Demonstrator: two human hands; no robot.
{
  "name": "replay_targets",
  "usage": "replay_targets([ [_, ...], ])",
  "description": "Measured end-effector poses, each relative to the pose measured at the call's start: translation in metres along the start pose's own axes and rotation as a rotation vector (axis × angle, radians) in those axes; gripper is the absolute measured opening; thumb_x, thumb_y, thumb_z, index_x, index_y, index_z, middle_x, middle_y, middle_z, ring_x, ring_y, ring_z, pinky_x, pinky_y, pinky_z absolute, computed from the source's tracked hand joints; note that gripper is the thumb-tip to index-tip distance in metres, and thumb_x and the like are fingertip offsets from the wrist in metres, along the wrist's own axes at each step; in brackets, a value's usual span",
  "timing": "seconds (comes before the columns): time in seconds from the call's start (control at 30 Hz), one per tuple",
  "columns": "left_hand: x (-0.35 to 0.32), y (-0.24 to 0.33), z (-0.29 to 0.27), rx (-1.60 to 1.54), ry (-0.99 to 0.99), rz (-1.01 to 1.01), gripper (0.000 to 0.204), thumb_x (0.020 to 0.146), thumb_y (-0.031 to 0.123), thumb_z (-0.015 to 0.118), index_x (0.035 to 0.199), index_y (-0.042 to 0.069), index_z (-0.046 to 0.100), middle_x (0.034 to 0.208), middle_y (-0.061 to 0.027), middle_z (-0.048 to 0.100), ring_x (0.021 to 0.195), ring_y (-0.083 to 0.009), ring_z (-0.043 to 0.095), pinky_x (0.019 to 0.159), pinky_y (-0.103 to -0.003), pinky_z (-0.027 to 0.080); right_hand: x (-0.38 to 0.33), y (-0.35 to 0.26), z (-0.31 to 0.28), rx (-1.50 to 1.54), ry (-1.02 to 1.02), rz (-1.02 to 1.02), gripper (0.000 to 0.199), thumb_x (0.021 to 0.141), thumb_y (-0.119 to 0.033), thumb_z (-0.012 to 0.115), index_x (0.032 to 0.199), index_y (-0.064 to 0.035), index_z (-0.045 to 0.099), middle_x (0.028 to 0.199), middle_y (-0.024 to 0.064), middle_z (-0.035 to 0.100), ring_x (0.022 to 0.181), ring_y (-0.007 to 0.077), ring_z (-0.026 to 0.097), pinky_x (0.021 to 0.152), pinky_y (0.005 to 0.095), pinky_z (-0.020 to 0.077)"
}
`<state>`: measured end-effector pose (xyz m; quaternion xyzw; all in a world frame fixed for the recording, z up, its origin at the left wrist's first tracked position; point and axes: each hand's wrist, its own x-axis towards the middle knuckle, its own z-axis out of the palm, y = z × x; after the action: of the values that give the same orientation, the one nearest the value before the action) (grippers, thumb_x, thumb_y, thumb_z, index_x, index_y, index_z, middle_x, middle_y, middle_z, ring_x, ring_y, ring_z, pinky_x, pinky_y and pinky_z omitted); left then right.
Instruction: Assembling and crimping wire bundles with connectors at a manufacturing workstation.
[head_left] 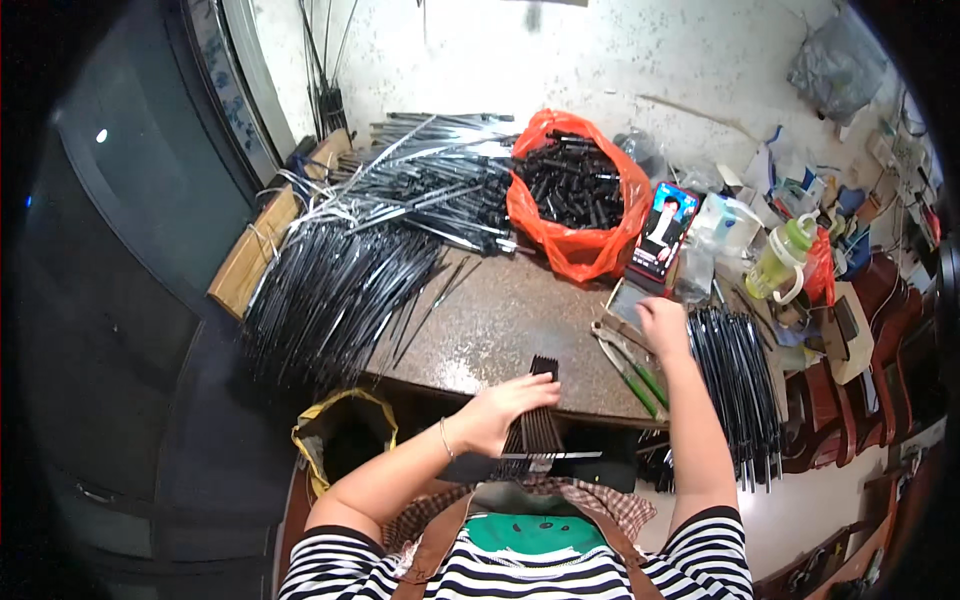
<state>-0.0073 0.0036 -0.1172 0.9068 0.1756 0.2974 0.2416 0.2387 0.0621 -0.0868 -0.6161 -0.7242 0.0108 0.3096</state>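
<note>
My left hand [508, 408] is wrapped over a row of dark ribbed strips [541, 432] at the table's front edge, close to my body. A thin pale strip [575, 456] sticks out sideways below that hand. My right hand [663, 328] is at the right of the table with its fingers curled together, above a small open box [626, 298]. What those fingers hold, if anything, is hidden. Just below it lie pliers with green handles [643, 380], their jaws toward the box.
An orange plastic bag [580, 262] full of short black parts stands at the back. Bundles of black rods [325, 300] cover the left side, and more rods [735, 380] lie at right. A phone [664, 230] leans beside the bag, near a green bottle [780, 262].
</note>
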Motion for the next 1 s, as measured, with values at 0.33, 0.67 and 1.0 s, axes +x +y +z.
replay_targets([
  [0.33, -0.021, 0.002, -0.015, -0.061, -0.109, -0.018, 0.065, 0.05, 0.031, 0.064, 0.104, 0.003, 0.041, 0.11, -0.0127, 0.04, 0.104, -0.0254, 0.036, 0.087, -0.035, 0.028, -0.007, 0.018, -0.01, -0.205, 0.049, -0.189, 0.006, 0.062, -0.008, 0.052, 0.063, -0.0016, 0.051, 0.066, 0.009, 0.046, 0.068, 0.0243, 0.046, 0.059, 0.0319, 0.0395],
  [0.67, -0.044, 0.0, -0.002, -0.066, 0.016, 0.002, 0.041, 0.06, 0.021, 0.051, 0.095, 0.0, 0.049, 0.102, -0.011, 0.048, 0.098, -0.025, 0.043, 0.086, -0.035, 0.031, -0.089, -0.058, 0.028, 0.072, -0.261, -0.183, 0.021, 0.062, -0.003, 0.051, 0.083, -0.0054, 0.052, 0.068, 0.0089, 0.046, 0.061, 0.0249, 0.049, 0.051, 0.0327, 0.0411],
  [1.0, -0.047, 0.003, -0.001, -0.038, -0.004, -0.003, 0.034, 0.063, 0.011, 0.043, 0.095, 0.001, 0.049, 0.102, -0.0115, 0.048, 0.098, -0.0245, 0.043, 0.084, -0.034, 0.033, -0.101, -0.067, 0.019, 0.049, -0.294, -0.122, 0.019, 0.062, -0.005, 0.052, 0.081, -0.0028, 0.052, 0.067, 0.0091, 0.045, 0.059, 0.0254, 0.049, 0.052, 0.0322, 0.0415],
])
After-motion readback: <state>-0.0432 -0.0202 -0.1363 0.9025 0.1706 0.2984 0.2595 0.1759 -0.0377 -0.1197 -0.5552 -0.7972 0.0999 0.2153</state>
